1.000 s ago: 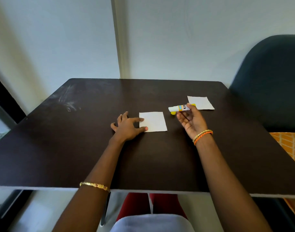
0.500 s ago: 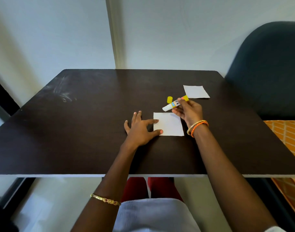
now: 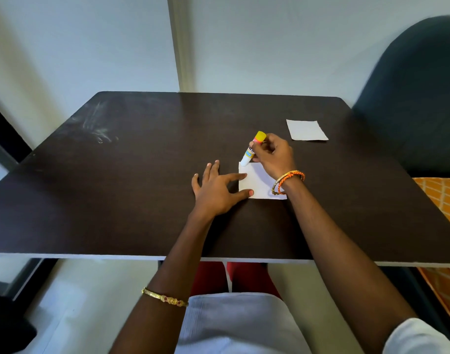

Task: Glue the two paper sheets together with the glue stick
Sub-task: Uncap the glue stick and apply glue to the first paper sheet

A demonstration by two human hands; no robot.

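The right hand (image 3: 273, 155) grips the glue stick (image 3: 252, 149), its tip touching the near paper sheet's (image 3: 259, 185) far-left corner. The left hand (image 3: 216, 187), fingers spread flat, presses that sheet's left edge. The second paper sheet (image 3: 306, 130) lies well beyond, toward the dark table's (image 3: 116, 187) far-right corner.

A white, yellow-based glue stick (image 3: 252, 149) tilts tip-down onto the near paper sheet (image 3: 259, 185); a second sheet (image 3: 306, 130) lies flat, well apart.

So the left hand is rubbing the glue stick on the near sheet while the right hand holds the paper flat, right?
Not quite: the head view shows the hands swapped. The right hand holds the glue stick on the near sheet, while the left hand holds it flat.
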